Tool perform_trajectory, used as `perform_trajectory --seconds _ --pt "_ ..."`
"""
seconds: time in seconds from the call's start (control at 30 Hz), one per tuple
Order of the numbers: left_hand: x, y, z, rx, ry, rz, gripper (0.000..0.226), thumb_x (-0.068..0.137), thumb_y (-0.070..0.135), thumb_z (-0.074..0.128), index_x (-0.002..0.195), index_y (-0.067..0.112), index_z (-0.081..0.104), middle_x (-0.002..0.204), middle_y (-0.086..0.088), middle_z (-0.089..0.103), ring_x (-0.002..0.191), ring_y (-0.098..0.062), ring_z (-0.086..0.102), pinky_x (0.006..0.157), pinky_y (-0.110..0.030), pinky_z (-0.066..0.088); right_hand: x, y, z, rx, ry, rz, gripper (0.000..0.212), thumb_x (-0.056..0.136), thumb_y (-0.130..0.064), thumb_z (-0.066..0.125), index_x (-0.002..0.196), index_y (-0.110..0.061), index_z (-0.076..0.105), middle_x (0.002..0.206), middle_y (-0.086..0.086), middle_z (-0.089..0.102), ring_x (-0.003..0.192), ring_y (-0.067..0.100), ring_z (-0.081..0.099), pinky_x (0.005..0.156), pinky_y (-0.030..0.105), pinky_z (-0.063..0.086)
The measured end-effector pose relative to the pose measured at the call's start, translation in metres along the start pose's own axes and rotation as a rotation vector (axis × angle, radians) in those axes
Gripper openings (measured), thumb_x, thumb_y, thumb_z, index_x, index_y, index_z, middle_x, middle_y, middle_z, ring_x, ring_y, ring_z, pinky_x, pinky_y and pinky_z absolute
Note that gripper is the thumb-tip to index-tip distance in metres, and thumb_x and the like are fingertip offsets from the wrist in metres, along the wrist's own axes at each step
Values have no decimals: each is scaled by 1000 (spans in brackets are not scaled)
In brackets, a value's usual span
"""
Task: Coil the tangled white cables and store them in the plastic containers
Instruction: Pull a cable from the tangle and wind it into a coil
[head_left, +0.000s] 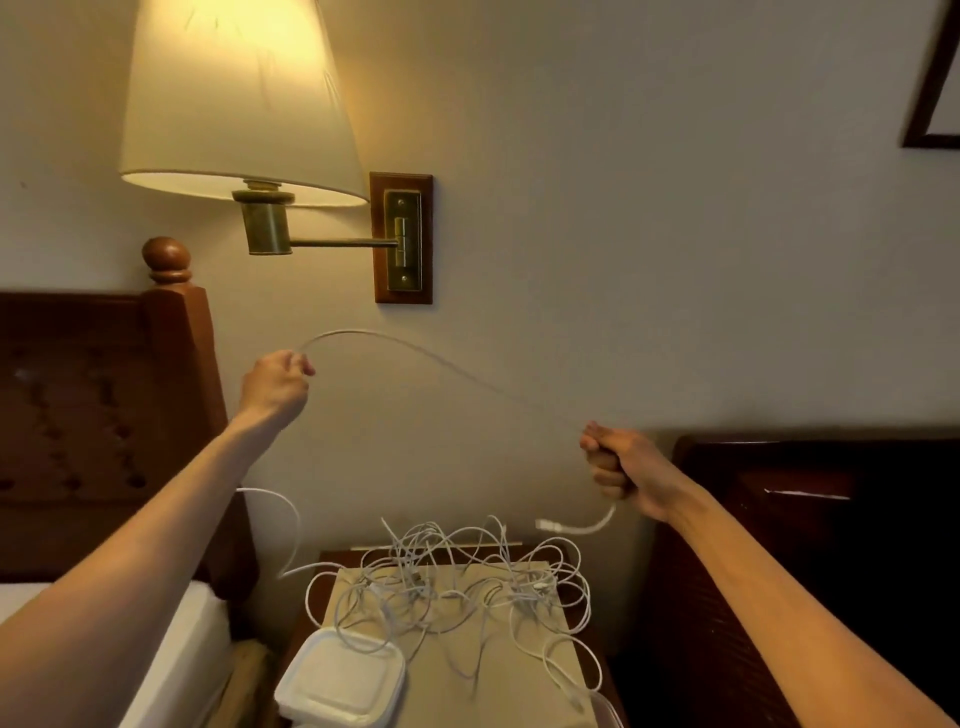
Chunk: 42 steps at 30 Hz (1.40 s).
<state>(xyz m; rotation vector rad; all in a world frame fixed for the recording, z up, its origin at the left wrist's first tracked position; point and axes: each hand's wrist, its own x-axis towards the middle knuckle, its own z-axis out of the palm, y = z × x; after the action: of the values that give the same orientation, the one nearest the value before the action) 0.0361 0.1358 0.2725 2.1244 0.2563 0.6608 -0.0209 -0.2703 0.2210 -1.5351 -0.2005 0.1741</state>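
One white cable (415, 358) stretches in an arc through the air in front of the wall, held at both ends. The left hand (272, 387), raised near the lamp (239, 98), pinches it with curled fingers; the right hand (621, 470), lower and near a dark headboard (779, 519), grips it in a closed fist, the plug end (550, 525) dangling just below. Beneath them, the tangled cables (457, 582) lie heaped on the tabletop (457, 686). A stack of white plastic containers (340, 683) with closed lids sits at the front left of the tabletop, one loop resting on the top lid; their contents cannot be seen. A bed (104, 415) stands to the left.
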Motion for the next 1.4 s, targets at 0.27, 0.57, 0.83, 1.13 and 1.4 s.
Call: perform_trajectory --seconds 0.27,0.57,0.83,1.13,1.4 --pt "-71 69 19 -112 -1090 -222 40 104 35 35 69 21 46 53 7 28 41 -7 19 34 -18 14 37 -31 37 -395 370 -141 16 103 -20 43 107 -9 55 94 9 56 78 18 55 72 34 49" --pt "-79 155 33 -1171 -660 -380 44 103 17 22 62 22 37 45 8 26 34 -6 22 30 -18 16 -14 -32 157 -32 -237 -259 40 102 -40 34 103 -10 61 85 4 66 83 23 65 87 40 52" --pt "-43 133 1 -966 -208 -18 39 105 29 25 72 21 43 53 7 33 40 -6 25 35 -21 20 -13 2 119 -127 -232 -244 33 105 -23 35 79 -13 52 60 0 29 51 12 25 49 25 23" --pt "-15 66 -14 -52 -502 -171 30 105 30 34 105 6 51 75 -6 51 62 -17 47 58 -29 43 22 14 67 -345 217 -296 33 104 -27 39 78 -14 55 56 0 39 46 10 37 49 29 39" --pt "-23 64 13 613 -168 94 69 98 58 28 94 2 67 81 -13 64 70 -25 59 67 -34 49 60 -93 110 -465 294 -593 31 103 -26 42 78 -15 59 50 -12 41 43 4 33 45 21 30"
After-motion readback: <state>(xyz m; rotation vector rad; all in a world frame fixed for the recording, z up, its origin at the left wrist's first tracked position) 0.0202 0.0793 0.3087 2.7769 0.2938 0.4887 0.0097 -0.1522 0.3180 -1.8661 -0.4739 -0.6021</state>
